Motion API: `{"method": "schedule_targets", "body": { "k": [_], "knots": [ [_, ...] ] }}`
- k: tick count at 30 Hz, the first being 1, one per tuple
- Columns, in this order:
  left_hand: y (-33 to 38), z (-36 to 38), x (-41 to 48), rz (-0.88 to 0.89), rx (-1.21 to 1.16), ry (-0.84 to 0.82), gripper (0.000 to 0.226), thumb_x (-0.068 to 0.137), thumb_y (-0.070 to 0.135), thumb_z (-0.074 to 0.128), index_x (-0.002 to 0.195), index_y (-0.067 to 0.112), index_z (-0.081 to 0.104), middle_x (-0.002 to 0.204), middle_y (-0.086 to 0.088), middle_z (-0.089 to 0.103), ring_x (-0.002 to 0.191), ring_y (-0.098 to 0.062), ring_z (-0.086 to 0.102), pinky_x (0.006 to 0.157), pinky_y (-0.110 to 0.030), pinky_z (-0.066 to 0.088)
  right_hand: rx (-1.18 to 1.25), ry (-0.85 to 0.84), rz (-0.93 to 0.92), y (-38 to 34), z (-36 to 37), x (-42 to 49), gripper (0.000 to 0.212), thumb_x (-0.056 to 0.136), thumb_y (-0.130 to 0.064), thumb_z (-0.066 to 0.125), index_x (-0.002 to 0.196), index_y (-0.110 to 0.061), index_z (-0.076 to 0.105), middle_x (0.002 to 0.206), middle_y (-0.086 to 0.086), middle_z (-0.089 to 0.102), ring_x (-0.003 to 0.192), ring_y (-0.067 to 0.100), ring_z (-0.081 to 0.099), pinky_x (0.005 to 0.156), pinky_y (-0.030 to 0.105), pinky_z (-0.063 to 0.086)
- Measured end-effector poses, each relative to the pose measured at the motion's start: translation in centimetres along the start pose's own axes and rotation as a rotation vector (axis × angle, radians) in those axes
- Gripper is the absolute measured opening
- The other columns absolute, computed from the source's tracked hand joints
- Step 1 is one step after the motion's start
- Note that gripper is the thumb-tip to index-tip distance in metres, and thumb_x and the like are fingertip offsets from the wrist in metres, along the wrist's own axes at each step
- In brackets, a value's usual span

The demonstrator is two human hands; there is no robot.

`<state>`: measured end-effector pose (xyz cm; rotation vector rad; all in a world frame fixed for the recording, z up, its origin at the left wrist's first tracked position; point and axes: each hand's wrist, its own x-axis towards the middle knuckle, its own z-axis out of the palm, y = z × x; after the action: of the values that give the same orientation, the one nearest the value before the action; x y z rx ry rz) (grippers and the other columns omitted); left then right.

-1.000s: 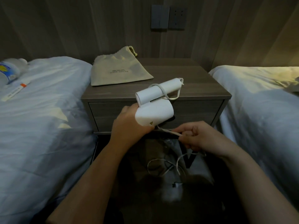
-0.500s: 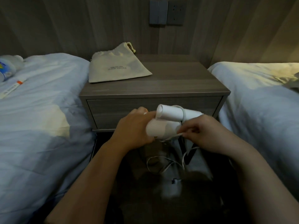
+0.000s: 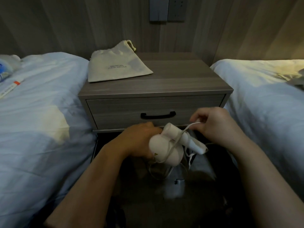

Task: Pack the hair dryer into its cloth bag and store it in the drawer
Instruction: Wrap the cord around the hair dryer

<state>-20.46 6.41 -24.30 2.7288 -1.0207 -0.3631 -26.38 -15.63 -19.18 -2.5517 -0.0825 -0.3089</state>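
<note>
My left hand [image 3: 138, 142] grips the round body of a white folded hair dryer [image 3: 166, 150] in front of and below the nightstand. Its white cord [image 3: 190, 126] loops over the folded handle, and my right hand [image 3: 213, 127] pinches that cord just right of the dryer. More cord hangs down in loose loops [image 3: 158, 173] toward the dark floor. A beige drawstring cloth bag [image 3: 115, 66] lies flat on the left half of the nightstand top. The drawer [image 3: 115, 111] with a black handle [image 3: 158, 115] is closed.
The grey wooden nightstand [image 3: 189, 84] stands between two beds with white bedding, one at left [image 3: 41, 120] and one at right [image 3: 263, 96]. A marker-like tube [image 3: 11, 87] and a bottle [image 3: 6, 66] lie on the left bed. Wall switches [image 3: 167, 9] sit above.
The dryer has come down from in front of the nightstand top to below the drawer. My right hand moved up and right, pulling the cord over the handle.
</note>
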Motion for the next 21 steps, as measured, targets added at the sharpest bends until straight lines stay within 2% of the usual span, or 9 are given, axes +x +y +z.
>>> {"method": "schedule_targets", "body": {
  "k": [3,7,10,13,16,18,19,21],
  "knots": [
    [0.5,0.2,-0.2,0.03,-0.058,-0.07,0.067,0.06,0.04,0.08,0.118,0.04,0.047,0.115,0.007,0.049,0.103,-0.015,0.052,0.09,-0.041,0.049,-0.026,0.055,0.057,0.4,0.3,0.3,0.023,0.065,-0.03,0.081,0.062,-0.019,0.061,0.059,-0.004,0.061,0.059,0.01,0.057,0.054,0.026,0.045],
    [0.8,0.0,-0.6,0.097,-0.254,-0.152,0.068,0.058,0.032,0.083,0.117,0.036,0.05,0.115,0.01,0.049,0.105,-0.01,0.051,0.093,-0.037,0.049,0.164,-0.016,0.102,1.2,0.4,0.7,0.021,0.062,-0.018,0.084,0.062,-0.011,0.065,0.063,0.008,0.064,0.057,0.013,0.053,0.054,0.018,0.043],
    [1.0,-0.4,-0.9,0.132,-0.407,-0.203,0.068,0.06,0.024,0.084,0.118,0.035,0.051,0.116,0.015,0.052,0.108,-0.006,0.052,0.094,-0.032,0.049,0.351,-0.104,0.12,2.3,0.2,0.9,0.014,0.068,-0.009,0.079,0.067,-0.004,0.066,0.067,0.017,0.064,0.062,0.019,0.054,0.059,0.026,0.045],
    [1.3,-0.8,-1.1,0.168,-0.531,-0.227,0.064,0.062,0.019,0.083,0.113,0.041,0.051,0.115,0.019,0.055,0.108,-0.004,0.054,0.092,-0.027,0.05,0.488,-0.151,0.133,3.4,0.0,0.8,0.006,0.075,-0.006,0.072,0.071,-0.005,0.067,0.063,0.006,0.065,0.057,0.017,0.055,0.054,0.023,0.046],
    [1.7,-1.1,-1.2,0.191,-0.658,-0.24,0.063,0.056,0.025,0.083,0.108,0.046,0.052,0.112,0.018,0.059,0.106,-0.005,0.057,0.087,-0.028,0.053,0.64,-0.209,0.121,4.2,0.0,1.1,0.012,0.079,-0.004,0.066,0.069,-0.011,0.069,0.059,0.001,0.068,0.054,0.014,0.056,0.053,0.019,0.047],
    [2.0,-1.2,-1.5,0.21,-0.756,-0.245,0.062,0.05,0.033,0.079,0.107,0.045,0.055,0.113,0.015,0.061,0.106,-0.008,0.059,0.087,-0.03,0.054,0.743,-0.249,0.128,4.6,0.3,1.4,0.008,0.072,-0.015,0.072,0.066,-0.02,0.073,0.06,-0.004,0.071,0.055,0.008,0.062,0.054,0.015,0.05],
    [2.1,-1.2,-1.5,0.219,-0.81,-0.237,0.061,0.05,0.033,0.077,0.106,0.044,0.056,0.114,0.013,0.061,0.107,-0.01,0.059,0.088,-0.032,0.054,0.834,-0.268,0.129,4.6,0.4,1.5,0.009,0.061,-0.028,0.08,0.066,-0.022,0.075,0.062,-0.006,0.072,0.057,0.004,0.065,0.054,0.014,0.051],
    [2.2,-1.1,-1.5,0.226,-0.923,-0.192,0.062,0.049,0.031,0.075,0.107,0.04,0.058,0.117,0.004,0.061,0.11,-0.018,0.059,0.09,-0.037,0.053,1.072,-0.281,0.117,4.8,1.1,1.4,0.051,0.033,-0.049,0.089,0.072,-0.018,0.077,0.069,-0.005,0.075,0.063,0.006,0.069,0.056,0.018,0.053]
  ]
}}
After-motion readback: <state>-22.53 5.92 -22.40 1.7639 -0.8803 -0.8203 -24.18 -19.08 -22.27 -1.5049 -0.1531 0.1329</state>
